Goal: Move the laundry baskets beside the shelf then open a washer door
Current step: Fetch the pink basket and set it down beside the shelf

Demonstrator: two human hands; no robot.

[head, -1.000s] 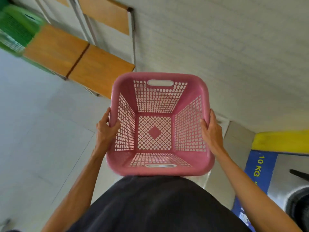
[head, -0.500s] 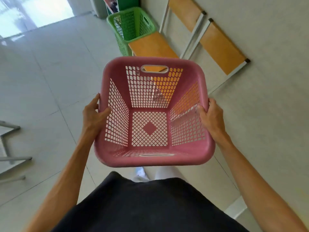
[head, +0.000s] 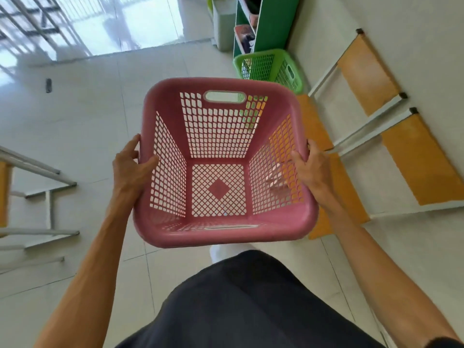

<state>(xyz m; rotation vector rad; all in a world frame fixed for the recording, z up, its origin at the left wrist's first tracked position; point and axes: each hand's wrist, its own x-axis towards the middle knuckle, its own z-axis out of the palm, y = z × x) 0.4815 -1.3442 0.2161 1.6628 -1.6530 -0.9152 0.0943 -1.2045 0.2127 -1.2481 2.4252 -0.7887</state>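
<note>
An empty pink laundry basket (head: 223, 234) hangs in front of my body, held off the floor. My left hand (head: 130, 167) grips its left rim and my right hand (head: 311, 167) grips its right rim, thumbs inside. A green laundry basket (head: 271, 69) stands on the floor farther ahead, right against the green shelf (head: 271, 23) by the right wall. No washer is in view.
Orange-seated chairs (head: 366, 69) with white frames line the right wall beside the pink basket. A metal chair frame (head: 37, 194) stands at the left. A grey bin (head: 223, 26) sits left of the shelf. Tiled floor (head: 88, 109) stretches ahead toward a bright doorway.
The view has swung left, away from the wall and washer, toward the shelf. The green basket and shelf have come into view ahead. Both hands keep the same hold on the pink basket.
</note>
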